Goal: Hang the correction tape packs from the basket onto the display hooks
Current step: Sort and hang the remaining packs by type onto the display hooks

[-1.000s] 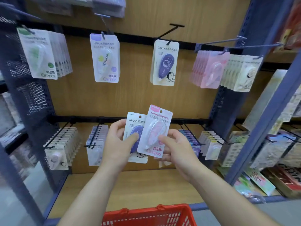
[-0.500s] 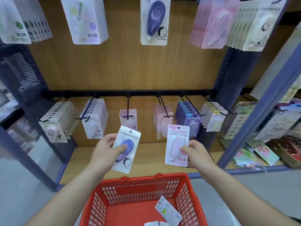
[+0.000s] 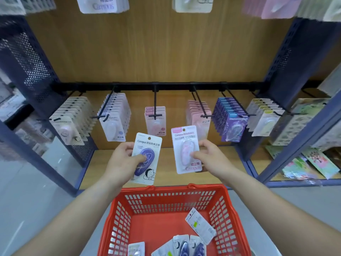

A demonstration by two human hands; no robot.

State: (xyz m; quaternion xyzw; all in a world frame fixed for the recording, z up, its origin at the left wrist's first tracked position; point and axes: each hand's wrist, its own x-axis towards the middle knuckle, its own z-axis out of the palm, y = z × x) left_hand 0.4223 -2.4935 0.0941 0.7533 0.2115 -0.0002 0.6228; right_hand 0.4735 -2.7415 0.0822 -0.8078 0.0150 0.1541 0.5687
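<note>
Having been drawn apart and lowered, two packs are held before the lower hooks [image 3: 155,100], neither yet hung: the purple pack [image 3: 147,150] is pinched between thumb and fingers of the left hand [image 3: 121,163], the pink pack [image 3: 185,145] likewise by the right hand [image 3: 212,159]. Loose packs [image 3: 201,225] are left in the basket [image 3: 173,198]. The upper row [image 3: 103,4] is cut off and blurred.

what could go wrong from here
1. The pink pack in the right hand could land on the wrong hook: the middle pink stack and a paler pink stack hang side by side on the lower rail.
2. The left hand pinches the purple-tape pack from one side; threading its small hole one-handed, that grip may slip and drop it into the red basket.
</note>
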